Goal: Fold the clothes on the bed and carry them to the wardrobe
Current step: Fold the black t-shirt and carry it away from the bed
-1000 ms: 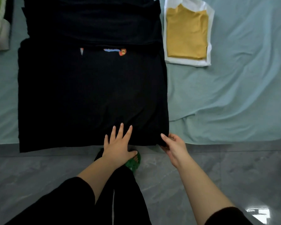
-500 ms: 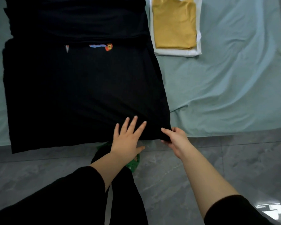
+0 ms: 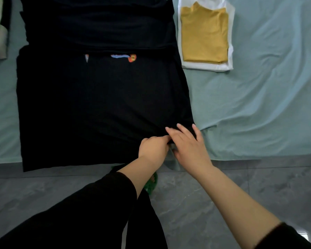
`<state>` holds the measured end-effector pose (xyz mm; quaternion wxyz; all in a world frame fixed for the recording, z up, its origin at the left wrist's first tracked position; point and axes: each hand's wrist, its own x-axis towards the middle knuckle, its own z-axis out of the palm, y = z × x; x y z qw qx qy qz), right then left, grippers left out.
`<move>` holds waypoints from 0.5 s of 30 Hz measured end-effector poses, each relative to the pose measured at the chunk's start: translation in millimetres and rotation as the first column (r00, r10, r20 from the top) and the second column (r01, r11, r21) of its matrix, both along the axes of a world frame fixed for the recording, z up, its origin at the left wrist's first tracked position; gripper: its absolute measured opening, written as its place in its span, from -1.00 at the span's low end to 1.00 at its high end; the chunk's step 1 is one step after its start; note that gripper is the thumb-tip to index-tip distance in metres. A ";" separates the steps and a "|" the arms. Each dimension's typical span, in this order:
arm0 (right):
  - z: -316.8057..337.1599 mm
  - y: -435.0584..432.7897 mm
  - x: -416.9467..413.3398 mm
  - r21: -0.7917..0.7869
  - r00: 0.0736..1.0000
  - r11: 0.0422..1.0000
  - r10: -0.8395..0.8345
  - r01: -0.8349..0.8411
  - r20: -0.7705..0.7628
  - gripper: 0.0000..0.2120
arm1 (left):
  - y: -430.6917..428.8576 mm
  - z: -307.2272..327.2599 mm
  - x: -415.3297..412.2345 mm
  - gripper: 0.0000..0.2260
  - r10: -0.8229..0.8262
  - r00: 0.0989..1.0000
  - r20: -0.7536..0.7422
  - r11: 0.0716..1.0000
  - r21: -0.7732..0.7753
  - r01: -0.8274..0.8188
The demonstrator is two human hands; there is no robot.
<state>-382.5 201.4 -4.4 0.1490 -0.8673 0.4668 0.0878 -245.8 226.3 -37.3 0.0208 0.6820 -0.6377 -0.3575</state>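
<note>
The left hand (image 3: pixel 153 148), fingers curled, pinches the near hem of the black garment (image 3: pixel 97 105); the right hand (image 3: pixel 190 146), touching it, lies with straight fingers on the same corner. The garment lies spread on the bed (image 3: pixel 258 105) ahead and left of both hands, its near edge hanging over the floor (image 3: pixel 258 177). Well beyond the right hand a folded yellow top (image 3: pixel 205 33) sits on a folded white one (image 3: pixel 206 66).

Open bed sheet (image 3: pixel 258 105) right of black garment (image 3: pixel 97 105); yellow stack (image 3: pixel 205 35) blocks far side
</note>
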 end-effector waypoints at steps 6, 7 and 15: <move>-14.6 -64.5 15.8 0.261 0.974 0.938 -0.222 0.228 -0.051 -0.70 | 1.5 -7.4 65.6 -0.76 0.267 0.948 -0.173 0.943 0.250 -0.220; -13.5 -72.4 14.7 0.249 0.972 0.939 -0.231 0.236 -0.049 -0.71 | 1.5 -8.6 83.8 -0.78 0.293 0.941 -0.171 0.924 0.303 -0.233; -4.8 -126.4 37.1 0.199 0.954 0.934 -0.278 0.296 -0.114 -0.73 | -12.3 10.8 240.1 -0.88 0.353 0.933 -0.072 0.838 0.467 -0.281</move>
